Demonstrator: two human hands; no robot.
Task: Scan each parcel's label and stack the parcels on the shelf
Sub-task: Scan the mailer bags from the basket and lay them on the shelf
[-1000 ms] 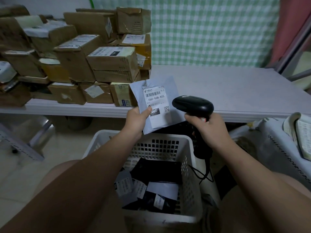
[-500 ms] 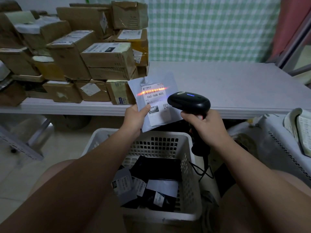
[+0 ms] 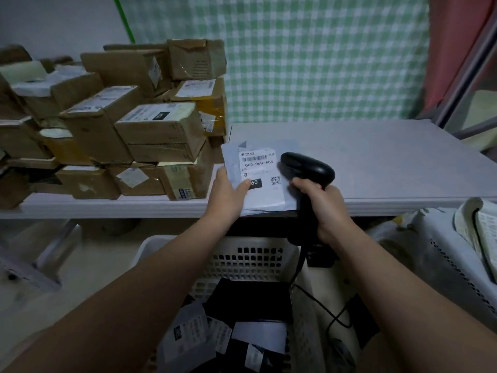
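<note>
From my head camera: my left hand [image 3: 227, 195] pinches the grey parcel [image 3: 269, 196], thumb on its label [image 3: 258, 164]. The parcel lies flat at the front edge of the shelf [image 3: 376, 162], just right of the stacked cardboard boxes [image 3: 158, 133]. My right hand [image 3: 326, 208] is wrapped round the handle of the scanner [image 3: 309, 168], whose head is beside the parcel's right edge. Below the shelf's front edge, the white basket [image 3: 247, 259] holds more parcels.

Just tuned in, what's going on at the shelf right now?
A person's left hand holds a grey mailer, label up, at the front edge of the shelf. The right hand grips a black scanner right beside the label; no scan beam shows. Cardboard boxes are stacked on the shelf's left, and more parcels wait in the white basket below.
</note>
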